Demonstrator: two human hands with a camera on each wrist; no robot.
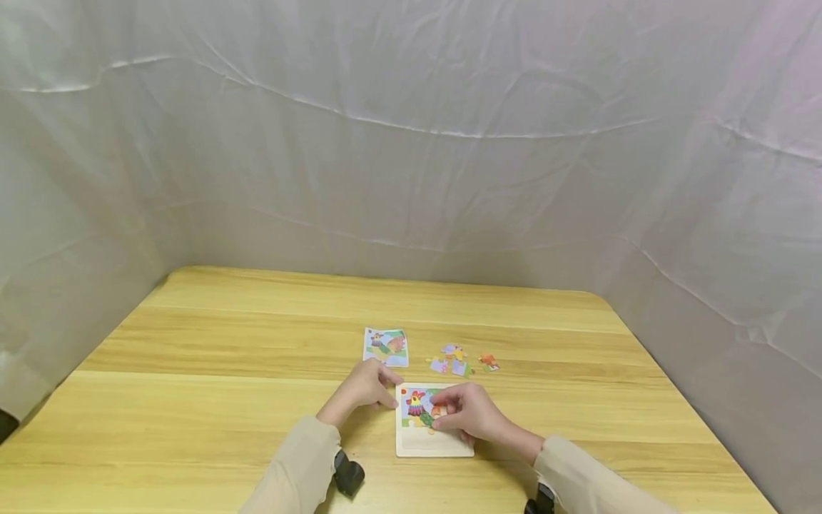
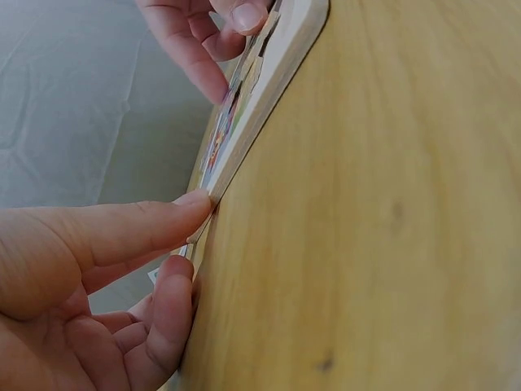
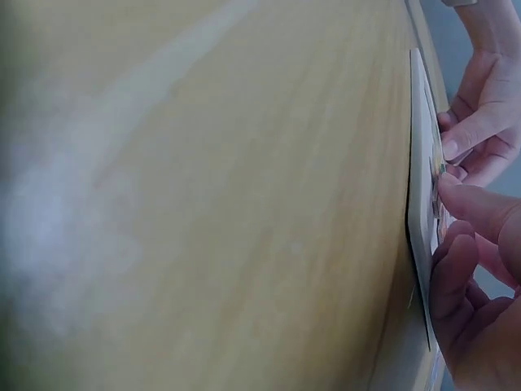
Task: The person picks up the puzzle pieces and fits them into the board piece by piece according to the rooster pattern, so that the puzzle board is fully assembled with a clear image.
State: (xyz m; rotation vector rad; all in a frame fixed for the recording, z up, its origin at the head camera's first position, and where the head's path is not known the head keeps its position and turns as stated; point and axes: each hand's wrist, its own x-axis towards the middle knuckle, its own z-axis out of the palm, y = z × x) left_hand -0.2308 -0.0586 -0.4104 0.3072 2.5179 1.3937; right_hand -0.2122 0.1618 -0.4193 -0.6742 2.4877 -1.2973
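Observation:
A pale wooden puzzle tray (image 1: 427, 446) lies on the table, its upper part filled with printed pieces that show a rooster. My left hand (image 1: 364, 389) holds the tray at its far left corner, thumb against the side (image 2: 210, 199). Over the tray's right half, my right hand (image 1: 475, 414) holds a puzzle piece (image 1: 427, 420) between thumb and forefinger at the picture's lower edge. Part of that piece and the tray's right side are hidden by the right hand. In the right wrist view both hands meet above the thin tray (image 3: 419, 179).
Behind the tray, several loose puzzle pieces (image 1: 459, 367) lie on the wooden table (image 1: 225, 421), with an orange one (image 1: 489, 362) to their right. A printed picture card (image 1: 386, 348) lies beyond my left hand. Grey cloth (image 1: 398, 193) hangs around the table's back and sides.

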